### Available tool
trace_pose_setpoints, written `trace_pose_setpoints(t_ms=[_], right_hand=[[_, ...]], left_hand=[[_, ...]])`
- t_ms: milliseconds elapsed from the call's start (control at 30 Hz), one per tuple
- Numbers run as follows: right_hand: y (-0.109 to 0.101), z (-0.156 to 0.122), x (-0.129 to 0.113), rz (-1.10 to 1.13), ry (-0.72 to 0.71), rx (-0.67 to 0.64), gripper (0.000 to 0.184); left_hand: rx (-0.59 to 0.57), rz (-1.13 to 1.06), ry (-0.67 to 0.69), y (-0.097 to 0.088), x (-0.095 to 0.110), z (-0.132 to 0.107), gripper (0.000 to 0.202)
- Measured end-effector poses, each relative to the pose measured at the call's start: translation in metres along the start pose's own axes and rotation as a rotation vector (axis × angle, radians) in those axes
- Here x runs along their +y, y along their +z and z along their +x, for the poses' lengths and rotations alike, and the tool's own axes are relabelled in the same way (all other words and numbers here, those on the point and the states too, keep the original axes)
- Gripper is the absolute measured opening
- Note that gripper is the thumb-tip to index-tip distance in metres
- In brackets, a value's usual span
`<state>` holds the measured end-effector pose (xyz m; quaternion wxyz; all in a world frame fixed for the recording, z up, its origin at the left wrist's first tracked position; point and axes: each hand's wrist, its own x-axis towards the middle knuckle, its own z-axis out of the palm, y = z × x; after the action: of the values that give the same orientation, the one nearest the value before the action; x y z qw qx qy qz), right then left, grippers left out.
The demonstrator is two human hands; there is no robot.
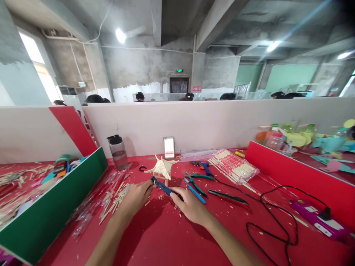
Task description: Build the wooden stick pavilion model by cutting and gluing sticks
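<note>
My right hand (190, 205) is closed around a long dark-blue hand tool (165, 187), whose exact kind I cannot make out. Its head points to the upper left, towards my left hand (138, 195). The left fingers are pinched together beside that head; whatever they grip is too small to name. Just beyond both hands stands a little pavilion model (163, 168) of pale wooden sticks, its roof corners flaring upward. To the right of the tool lie a slim light-blue tool (196, 192) and green-handled pliers (201, 187).
Loose sticks (116, 197) and plastic wrap lie left, by a green divider (55, 210). A water bottle (118, 153) and phone (169, 147) stand behind. Rightward are a glue gun (204, 167), bagged sticks (234, 166), a black-red cutter (229, 197), cable and purple power strip (318, 220).
</note>
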<state>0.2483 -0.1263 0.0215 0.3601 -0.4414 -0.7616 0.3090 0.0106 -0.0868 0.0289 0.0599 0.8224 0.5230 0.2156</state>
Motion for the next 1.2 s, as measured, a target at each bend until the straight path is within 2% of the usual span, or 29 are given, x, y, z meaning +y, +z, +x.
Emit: trace_pose_setpoints(t_ms=[133, 533, 900, 1200], right_hand=[[0.0, 0.0004, 0.0002, 0.069, -0.008, -0.006, 0.036], [0.0018, 0.0005, 0.0017, 0.054, -0.005, -0.011, 0.038], [0.0035, 0.0012, 0.0042, 0.042, -0.019, 0.0, 0.038], [0.0028, 0.0005, 0.0039, 0.09, 0.001, -0.009, 0.039]], left_hand=[[-0.029, 0.051, -0.004, 0.0024, -0.0015, -0.001, 0.03], [-0.038, 0.154, 0.001, -0.0017, 0.0045, -0.0043, 0.025], [-0.005, 0.146, 0.011, 0.0, 0.0042, -0.0051, 0.026], [0.043, 0.251, 0.014, 0.0032, -0.0004, -0.0039, 0.029]])
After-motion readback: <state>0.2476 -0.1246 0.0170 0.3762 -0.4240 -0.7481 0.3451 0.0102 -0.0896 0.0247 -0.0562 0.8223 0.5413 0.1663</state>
